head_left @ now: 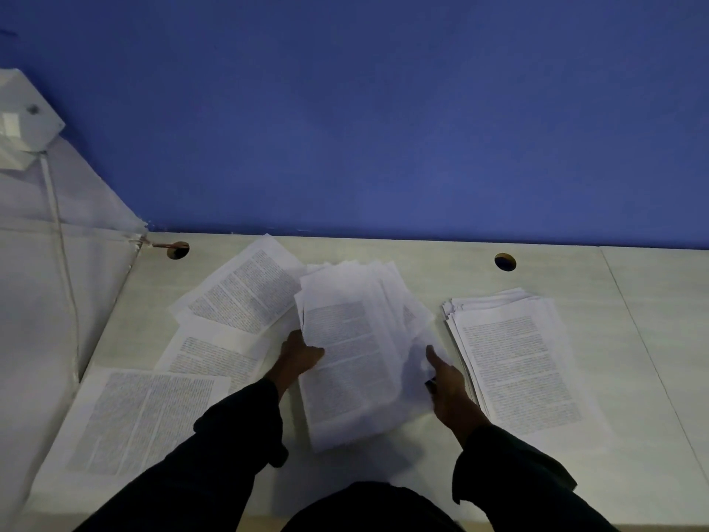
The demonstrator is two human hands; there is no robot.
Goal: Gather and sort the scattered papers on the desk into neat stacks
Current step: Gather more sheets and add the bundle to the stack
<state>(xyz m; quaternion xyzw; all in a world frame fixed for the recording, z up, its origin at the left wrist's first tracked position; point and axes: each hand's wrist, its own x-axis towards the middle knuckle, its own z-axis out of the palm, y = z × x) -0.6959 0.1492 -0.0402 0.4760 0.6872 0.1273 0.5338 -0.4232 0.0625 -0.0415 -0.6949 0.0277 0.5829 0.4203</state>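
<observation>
A loose bundle of printed papers [353,351] lies in the middle of the pale desk [422,270], its sheets fanned out at the far end. My left hand [299,357] grips the bundle's left edge, thumb on top. My right hand [449,382] holds its right side, fingers under the sheets and thumb pointing up. A squarer stack of papers [514,362] sits to the right, touching my right hand. Three single printed sheets lie scattered on the left: one far [245,289], one in the middle [215,355], one near [134,420].
A blue wall [383,128] stands right behind the desk. Two round cable holes [178,250] [505,261] sit along the back edge. A white side panel with a cable [65,263] and a white box [23,117] closes off the left.
</observation>
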